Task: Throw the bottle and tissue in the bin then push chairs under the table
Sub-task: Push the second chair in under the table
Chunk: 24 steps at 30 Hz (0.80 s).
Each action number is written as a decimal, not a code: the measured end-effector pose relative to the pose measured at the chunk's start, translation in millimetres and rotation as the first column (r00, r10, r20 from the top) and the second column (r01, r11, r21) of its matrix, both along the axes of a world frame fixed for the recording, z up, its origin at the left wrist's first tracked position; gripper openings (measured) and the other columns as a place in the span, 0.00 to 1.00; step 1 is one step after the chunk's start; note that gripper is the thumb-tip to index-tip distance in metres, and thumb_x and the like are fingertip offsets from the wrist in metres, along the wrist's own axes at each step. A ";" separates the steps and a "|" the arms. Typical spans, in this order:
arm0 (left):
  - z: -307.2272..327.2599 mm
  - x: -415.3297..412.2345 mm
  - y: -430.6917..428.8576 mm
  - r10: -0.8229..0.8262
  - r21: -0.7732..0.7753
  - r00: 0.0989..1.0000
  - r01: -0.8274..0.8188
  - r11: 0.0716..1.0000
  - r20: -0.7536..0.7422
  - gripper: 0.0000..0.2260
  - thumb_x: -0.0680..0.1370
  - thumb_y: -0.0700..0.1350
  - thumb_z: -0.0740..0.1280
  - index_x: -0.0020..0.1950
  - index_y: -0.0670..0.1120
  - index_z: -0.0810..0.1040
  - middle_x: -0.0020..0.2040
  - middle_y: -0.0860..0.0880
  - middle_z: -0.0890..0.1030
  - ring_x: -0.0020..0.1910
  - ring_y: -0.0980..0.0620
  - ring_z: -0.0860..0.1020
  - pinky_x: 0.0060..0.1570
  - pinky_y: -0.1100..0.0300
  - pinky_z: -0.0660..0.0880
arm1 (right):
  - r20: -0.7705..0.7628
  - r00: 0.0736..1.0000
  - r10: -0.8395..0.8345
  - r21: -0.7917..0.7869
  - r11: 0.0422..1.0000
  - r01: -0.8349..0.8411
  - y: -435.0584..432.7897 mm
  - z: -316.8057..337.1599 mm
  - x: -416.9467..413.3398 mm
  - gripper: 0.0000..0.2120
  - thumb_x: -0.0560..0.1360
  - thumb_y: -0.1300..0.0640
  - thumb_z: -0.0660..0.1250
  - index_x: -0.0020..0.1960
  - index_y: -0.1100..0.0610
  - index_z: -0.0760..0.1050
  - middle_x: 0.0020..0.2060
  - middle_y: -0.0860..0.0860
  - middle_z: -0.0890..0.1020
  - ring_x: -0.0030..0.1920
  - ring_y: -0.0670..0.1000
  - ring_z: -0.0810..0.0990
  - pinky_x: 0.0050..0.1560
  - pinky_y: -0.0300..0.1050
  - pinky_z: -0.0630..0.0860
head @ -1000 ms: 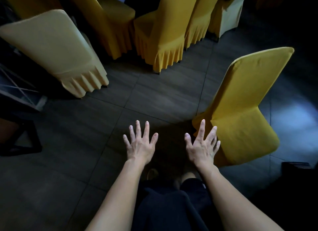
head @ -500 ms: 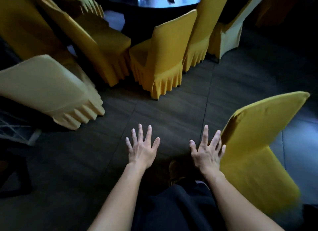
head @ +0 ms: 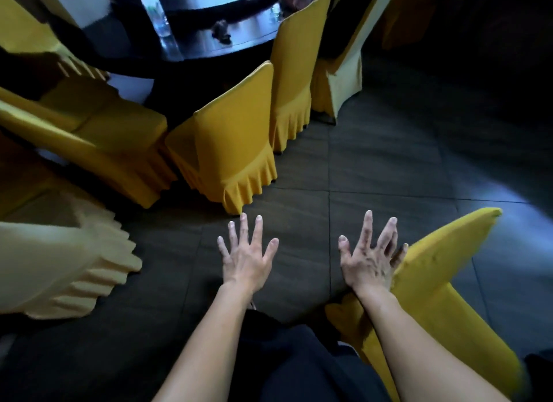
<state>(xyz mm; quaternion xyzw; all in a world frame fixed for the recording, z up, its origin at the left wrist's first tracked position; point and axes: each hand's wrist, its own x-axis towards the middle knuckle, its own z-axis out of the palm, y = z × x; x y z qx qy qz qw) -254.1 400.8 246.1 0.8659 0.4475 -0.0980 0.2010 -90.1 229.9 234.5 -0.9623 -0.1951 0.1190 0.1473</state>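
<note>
A clear plastic bottle (head: 155, 12) stands on the dark round table (head: 245, 46) at the top. A dark crumpled thing (head: 222, 33) lies near the table's middle; it may be the tissue. Several yellow-covered chairs ring the table, the nearest (head: 230, 150) with its back to me. Both my hands are held out over the floor with fingers spread and hold nothing. My left hand (head: 247, 256) is in front of that chair. My right hand (head: 369, 259) is beside the backrest of a yellow chair (head: 443, 276) at the lower right.
A pale cream-covered chair (head: 59, 261) leans in at the left edge. Dark tiled floor (head: 374, 168) stretches between the chairs and off to the right, where it is dim. No bin is in view.
The view has tilted up, and the table with the bottle has come into sight. The chairs have slid lower in the frame. Both hands stay spread and empty.
</note>
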 end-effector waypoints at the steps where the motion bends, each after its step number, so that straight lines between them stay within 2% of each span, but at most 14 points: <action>1: -1.3 10.4 9.9 -0.025 0.004 1.000 0.025 1.000 -0.003 0.32 0.81 0.67 0.45 0.82 0.57 0.41 0.83 0.48 0.38 0.82 0.43 0.39 0.77 0.37 0.40 | -0.007 1.000 -0.023 -0.002 1.000 0.023 4.7 -2.6 6.2 0.39 0.82 0.37 0.54 0.82 0.45 0.35 0.81 0.62 0.37 0.82 0.61 0.42 0.79 0.66 0.38; 6: -6.0 83.8 74.0 -0.169 0.030 0.986 0.169 0.985 0.001 0.31 0.82 0.67 0.45 0.82 0.58 0.40 0.83 0.48 0.39 0.82 0.43 0.38 0.77 0.37 0.40 | -0.011 0.983 -0.183 -0.036 0.983 0.183 35.4 -15.6 50.1 0.39 0.81 0.37 0.53 0.82 0.45 0.35 0.81 0.62 0.36 0.82 0.61 0.42 0.79 0.65 0.38; 12: -7.5 197.3 167.3 -0.454 0.040 0.891 0.454 0.890 -0.013 0.32 0.81 0.67 0.45 0.82 0.57 0.40 0.83 0.48 0.39 0.82 0.42 0.39 0.77 0.37 0.41 | -0.021 0.868 -0.497 -0.075 0.866 0.494 96.7 -18.8 95.1 0.39 0.81 0.36 0.52 0.82 0.46 0.34 0.81 0.63 0.38 0.82 0.60 0.43 0.79 0.64 0.41; 16: -2.0 261.5 197.8 -0.604 0.049 0.797 0.603 0.796 0.004 0.32 0.81 0.67 0.45 0.82 0.56 0.42 0.84 0.47 0.42 0.82 0.41 0.41 0.77 0.36 0.43 | -0.016 0.724 -0.689 0.021 0.724 0.690 123.5 -12.1 103.9 0.39 0.81 0.37 0.57 0.83 0.46 0.39 0.82 0.63 0.43 0.82 0.60 0.44 0.79 0.65 0.42; 19: 5.2 312.6 195.6 -0.724 0.029 0.690 0.723 0.690 0.010 0.32 0.82 0.66 0.46 0.82 0.56 0.43 0.84 0.47 0.43 0.82 0.41 0.42 0.77 0.36 0.44 | 0.000 0.590 -0.808 0.054 0.589 0.807 129.1 -4.5 109.1 0.38 0.81 0.39 0.59 0.84 0.47 0.44 0.82 0.65 0.47 0.82 0.62 0.48 0.78 0.66 0.43; 21: 9.7 337.4 179.9 -0.793 0.016 0.609 0.793 0.610 0.024 0.32 0.82 0.66 0.46 0.82 0.56 0.43 0.84 0.48 0.42 0.82 0.42 0.41 0.78 0.37 0.44 | 0.030 0.493 -0.870 0.049 0.494 0.868 122.3 -2.8 106.5 0.38 0.81 0.41 0.61 0.84 0.49 0.48 0.81 0.67 0.50 0.81 0.64 0.52 0.78 0.69 0.45; 24: 14.5 375.0 139.3 -0.901 -0.006 0.431 0.902 0.431 0.050 0.32 0.82 0.66 0.46 0.82 0.56 0.41 0.84 0.48 0.40 0.82 0.42 0.40 0.78 0.38 0.43 | 0.092 0.302 -0.949 0.117 0.312 0.943 102.6 -4.0 103.5 0.35 0.80 0.40 0.59 0.82 0.52 0.55 0.78 0.71 0.57 0.77 0.70 0.60 0.74 0.74 0.53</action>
